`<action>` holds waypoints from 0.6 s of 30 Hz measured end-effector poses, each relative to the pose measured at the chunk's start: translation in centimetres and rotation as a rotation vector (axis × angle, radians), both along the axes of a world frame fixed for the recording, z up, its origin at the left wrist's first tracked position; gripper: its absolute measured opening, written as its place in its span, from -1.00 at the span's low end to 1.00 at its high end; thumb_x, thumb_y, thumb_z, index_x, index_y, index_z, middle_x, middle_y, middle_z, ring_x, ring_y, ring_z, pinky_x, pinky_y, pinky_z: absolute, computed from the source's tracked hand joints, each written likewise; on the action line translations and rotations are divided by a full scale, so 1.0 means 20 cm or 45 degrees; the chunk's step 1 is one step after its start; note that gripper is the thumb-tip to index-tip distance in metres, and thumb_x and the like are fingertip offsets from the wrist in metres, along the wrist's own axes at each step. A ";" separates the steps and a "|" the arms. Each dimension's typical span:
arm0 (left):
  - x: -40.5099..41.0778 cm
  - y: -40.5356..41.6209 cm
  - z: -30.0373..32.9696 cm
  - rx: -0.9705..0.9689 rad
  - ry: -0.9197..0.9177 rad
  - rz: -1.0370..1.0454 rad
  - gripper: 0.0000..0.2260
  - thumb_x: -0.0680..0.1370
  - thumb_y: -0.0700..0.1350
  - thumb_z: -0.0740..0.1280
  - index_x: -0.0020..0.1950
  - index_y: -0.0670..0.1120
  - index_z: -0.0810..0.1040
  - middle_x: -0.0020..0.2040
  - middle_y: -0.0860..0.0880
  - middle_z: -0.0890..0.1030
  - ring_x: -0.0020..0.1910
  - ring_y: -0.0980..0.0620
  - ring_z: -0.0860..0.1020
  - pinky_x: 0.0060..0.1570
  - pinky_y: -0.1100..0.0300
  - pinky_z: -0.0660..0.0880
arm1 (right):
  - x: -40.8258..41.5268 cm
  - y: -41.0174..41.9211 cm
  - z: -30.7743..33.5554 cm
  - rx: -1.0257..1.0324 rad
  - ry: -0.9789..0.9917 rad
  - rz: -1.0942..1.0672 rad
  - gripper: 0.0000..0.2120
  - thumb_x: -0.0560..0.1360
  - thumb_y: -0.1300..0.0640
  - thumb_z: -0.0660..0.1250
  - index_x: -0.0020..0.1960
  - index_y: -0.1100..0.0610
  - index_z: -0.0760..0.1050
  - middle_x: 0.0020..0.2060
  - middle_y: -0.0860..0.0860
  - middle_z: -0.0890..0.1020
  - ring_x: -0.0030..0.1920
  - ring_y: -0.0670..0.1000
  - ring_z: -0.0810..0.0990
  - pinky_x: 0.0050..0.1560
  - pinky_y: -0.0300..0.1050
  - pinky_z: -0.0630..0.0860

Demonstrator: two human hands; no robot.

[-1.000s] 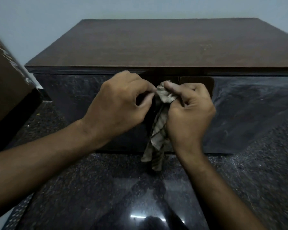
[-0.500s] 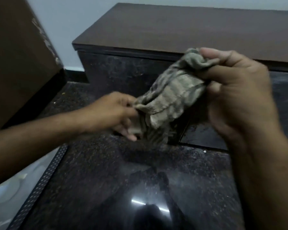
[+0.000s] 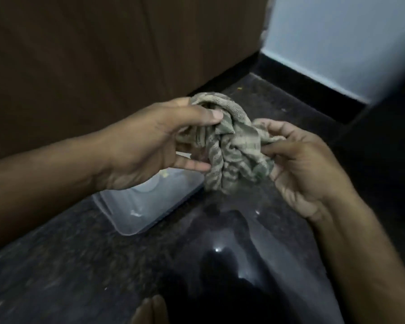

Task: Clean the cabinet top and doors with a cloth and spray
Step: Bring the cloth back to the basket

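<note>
We see both hands gripping the bunched striped cloth (image 3: 229, 146) in mid-air above the dark polished floor (image 3: 197, 265): the left hand (image 3: 150, 146) pinches its upper left folds, the right hand (image 3: 299, 164) clutches its right end. A brown wooden panel (image 3: 103, 54) stands behind, and a translucent lid (image 3: 140, 206) lies below.

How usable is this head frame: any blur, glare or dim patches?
Head view: dim overall; the striped grey-green cloth, gripped by the left hand and right hand, is fairly sharp; the glossy black stone floor shows small glare spots; the dark shape at right is smeared by motion blur.
</note>
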State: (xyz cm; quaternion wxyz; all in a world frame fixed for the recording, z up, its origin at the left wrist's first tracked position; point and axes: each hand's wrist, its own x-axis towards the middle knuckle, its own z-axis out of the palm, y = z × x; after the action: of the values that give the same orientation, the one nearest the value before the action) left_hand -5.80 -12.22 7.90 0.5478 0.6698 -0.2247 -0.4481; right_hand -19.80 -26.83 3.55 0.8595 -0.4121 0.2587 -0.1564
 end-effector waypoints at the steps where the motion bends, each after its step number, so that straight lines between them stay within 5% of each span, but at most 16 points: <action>1: 0.06 0.03 -0.02 0.020 -0.003 0.050 -0.84 0.58 -0.11 0.34 0.15 0.00 0.61 -0.10 -0.01 0.73 -0.10 -0.03 0.73 0.00 -0.08 0.68 | 0.11 0.02 0.00 -0.024 -0.004 0.034 -0.61 0.37 0.57 0.18 0.10 0.31 0.54 -0.12 0.23 0.69 -0.14 0.11 0.70 -0.13 -0.03 0.70; 4: 0.18 0.09 -0.05 0.107 0.008 0.246 -0.75 0.61 -0.03 0.34 0.28 -0.01 0.57 0.08 -0.06 0.73 0.11 -0.13 0.70 0.07 -0.12 0.66 | 0.38 0.06 -0.05 -0.107 0.029 0.060 -0.62 0.47 0.59 0.09 0.09 0.29 0.52 -0.08 0.25 0.67 -0.11 0.14 0.69 -0.09 -0.01 0.68; 10: 0.33 0.03 -0.29 0.319 0.071 0.319 -0.69 0.67 0.15 0.19 0.28 0.04 0.57 0.14 -0.01 0.72 0.11 -0.04 0.67 0.13 -0.07 0.61 | 0.71 0.09 -0.34 -0.262 0.306 0.078 -0.61 0.48 0.54 0.10 0.08 0.21 0.56 -0.06 0.24 0.70 -0.12 0.15 0.72 -0.14 0.04 0.67; 14: 0.34 -0.04 -0.47 0.435 0.251 0.291 -0.65 0.71 0.11 0.11 0.16 -0.02 0.62 -0.05 0.03 0.75 -0.06 0.06 0.69 0.08 0.07 0.61 | 0.77 0.06 -0.58 -0.462 0.556 0.155 -0.68 0.50 0.43 0.20 0.04 0.10 0.59 -0.07 0.17 0.72 -0.08 0.15 0.73 -0.06 0.11 0.70; 18: 0.39 0.01 -0.65 0.606 0.156 0.256 -0.69 0.69 0.00 0.20 0.27 -0.15 0.60 0.13 -0.04 0.69 0.09 -0.06 0.66 0.15 0.03 0.60 | 0.80 0.08 -0.76 -0.652 0.715 0.294 -0.77 0.45 0.31 0.36 0.02 0.05 0.63 -0.06 0.06 0.74 -0.04 0.07 0.72 0.05 0.11 0.68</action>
State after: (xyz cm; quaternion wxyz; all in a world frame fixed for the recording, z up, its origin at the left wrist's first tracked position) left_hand 2.07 -12.09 -5.05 0.4291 0.7703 -0.0117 -0.4715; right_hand -3.77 -25.18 -11.56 0.6368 -0.6662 0.3882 0.0004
